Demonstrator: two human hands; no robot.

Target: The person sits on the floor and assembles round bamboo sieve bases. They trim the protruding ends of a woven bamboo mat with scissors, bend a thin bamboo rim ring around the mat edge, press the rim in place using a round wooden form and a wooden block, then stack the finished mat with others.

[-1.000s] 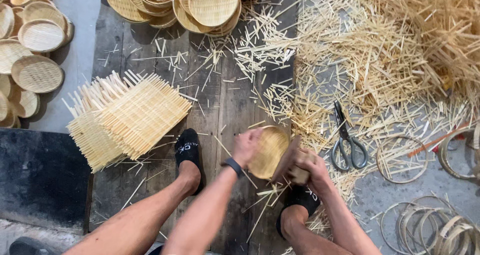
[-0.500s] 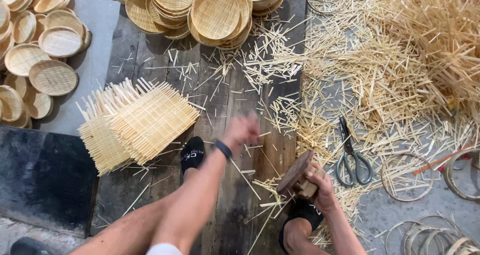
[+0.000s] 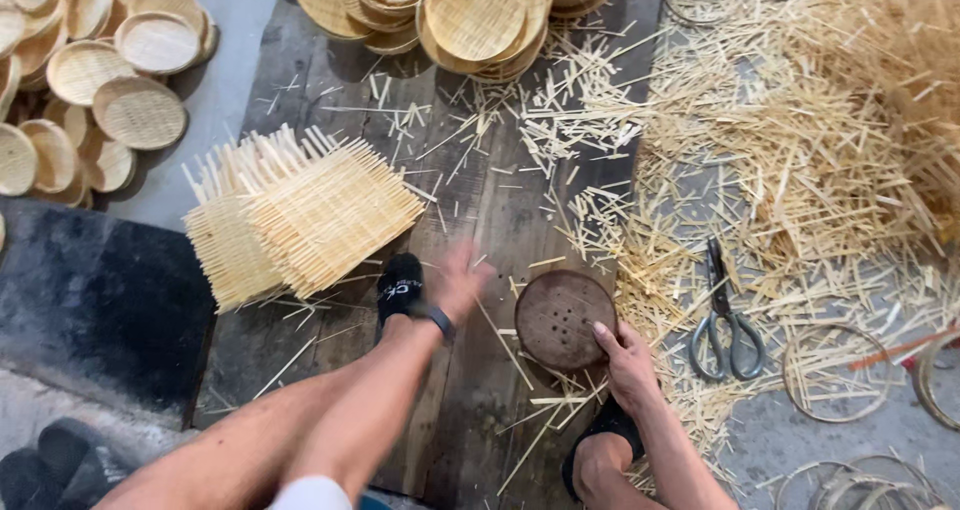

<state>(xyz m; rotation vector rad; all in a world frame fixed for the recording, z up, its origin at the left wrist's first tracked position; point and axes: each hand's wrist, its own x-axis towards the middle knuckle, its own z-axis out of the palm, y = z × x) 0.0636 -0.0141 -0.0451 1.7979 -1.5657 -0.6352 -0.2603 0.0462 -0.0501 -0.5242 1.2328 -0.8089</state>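
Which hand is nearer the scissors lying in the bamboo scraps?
Right. The right hand rests on the edge of the round dark wooden disc, just left of the scissors. The blurred left hand is farther left, beyond the disc, by the black sandal.

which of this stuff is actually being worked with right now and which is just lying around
In hand: right hand on round wooden mould; left hand, blurred, nearest stack of square woven mats.
Lying about: scissors, finished round baskets, bamboo offcuts, hoops.
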